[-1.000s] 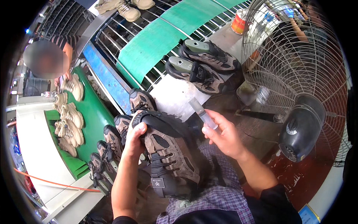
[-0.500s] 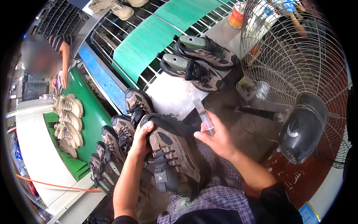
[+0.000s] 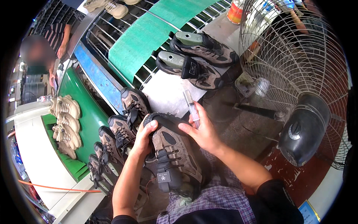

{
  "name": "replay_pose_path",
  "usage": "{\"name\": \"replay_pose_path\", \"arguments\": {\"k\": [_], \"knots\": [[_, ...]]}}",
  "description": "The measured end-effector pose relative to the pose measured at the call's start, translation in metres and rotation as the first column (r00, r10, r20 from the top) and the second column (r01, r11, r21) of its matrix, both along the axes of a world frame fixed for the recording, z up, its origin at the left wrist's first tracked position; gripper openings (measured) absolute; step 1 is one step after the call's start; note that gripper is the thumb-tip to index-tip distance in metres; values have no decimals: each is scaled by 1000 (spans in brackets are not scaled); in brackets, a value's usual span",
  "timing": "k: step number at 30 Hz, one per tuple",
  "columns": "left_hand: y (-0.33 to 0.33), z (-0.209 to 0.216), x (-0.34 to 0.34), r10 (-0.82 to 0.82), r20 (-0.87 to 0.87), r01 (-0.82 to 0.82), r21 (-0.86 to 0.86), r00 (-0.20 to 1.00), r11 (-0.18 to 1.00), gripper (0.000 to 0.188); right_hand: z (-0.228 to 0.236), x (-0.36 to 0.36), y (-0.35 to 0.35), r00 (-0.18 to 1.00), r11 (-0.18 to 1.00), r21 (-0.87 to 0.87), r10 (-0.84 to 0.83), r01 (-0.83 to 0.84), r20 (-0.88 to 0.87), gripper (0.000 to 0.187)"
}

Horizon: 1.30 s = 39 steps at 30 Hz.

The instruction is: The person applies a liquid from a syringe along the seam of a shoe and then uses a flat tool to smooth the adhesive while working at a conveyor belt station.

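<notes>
My left hand (image 3: 144, 139) grips a brown-and-black lace-up shoe (image 3: 172, 145) by its toe, thumb over the front of the sole. The shoe is tilted in front of my lap, its toe pointing away from me and its black tongue hanging near my apron (image 3: 216, 201). Between the fingers and thumb of my right hand (image 3: 201, 130) is a clear plastic syringe (image 3: 191, 106), its narrow end pointing up and away. That hand's thumb is at the right edge of the shoe's toe; whether it touches cannot be told.
Several matching shoes (image 3: 119, 132) stand in a row at the left. Another pair (image 3: 194, 63) sits beyond on a rack with green sheeting (image 3: 149, 30). A caged fan (image 3: 298, 67) stands close at the right. Beige shoes (image 3: 67, 119) line a green conveyor (image 3: 80, 93); a co-worker (image 3: 56, 41) is behind it.
My right hand has moved left with the syringe, bringing its thumb to the shoe's toe. My left hand keeps its hold. The co-worker's arms have shifted.
</notes>
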State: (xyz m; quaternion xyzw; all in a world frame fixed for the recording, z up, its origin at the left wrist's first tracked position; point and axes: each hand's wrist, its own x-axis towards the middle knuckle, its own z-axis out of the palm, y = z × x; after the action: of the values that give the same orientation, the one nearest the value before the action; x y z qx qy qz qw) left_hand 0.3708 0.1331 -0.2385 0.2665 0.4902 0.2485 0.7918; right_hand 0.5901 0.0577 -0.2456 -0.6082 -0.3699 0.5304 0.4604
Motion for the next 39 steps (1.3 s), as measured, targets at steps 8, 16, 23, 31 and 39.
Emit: {"name": "replay_pose_path", "arguments": {"k": [8,16,23,31,39], "knots": [[1,5,5,-15,-23,15,17,1000,1000,59,6,-10,25,984,994,100,14,-32,175,89],[0,4,3,10,-22,-10,3,1000,1000,55,9,-16,49,976,991,60,106,-119,192,90],[-2,4,4,43,-12,-43,4,999,999,56,-3,-30,82,947,965,254,-29,-56,320,86],[-11,-1,-22,166,78,-167,5,983,986,58,-64,-22,106,796,900,332,25,-281,605,81],[-24,-2,-41,267,132,-265,-33,954,964,65,-133,-28,129,535,880,44,247,-473,808,65]]}}
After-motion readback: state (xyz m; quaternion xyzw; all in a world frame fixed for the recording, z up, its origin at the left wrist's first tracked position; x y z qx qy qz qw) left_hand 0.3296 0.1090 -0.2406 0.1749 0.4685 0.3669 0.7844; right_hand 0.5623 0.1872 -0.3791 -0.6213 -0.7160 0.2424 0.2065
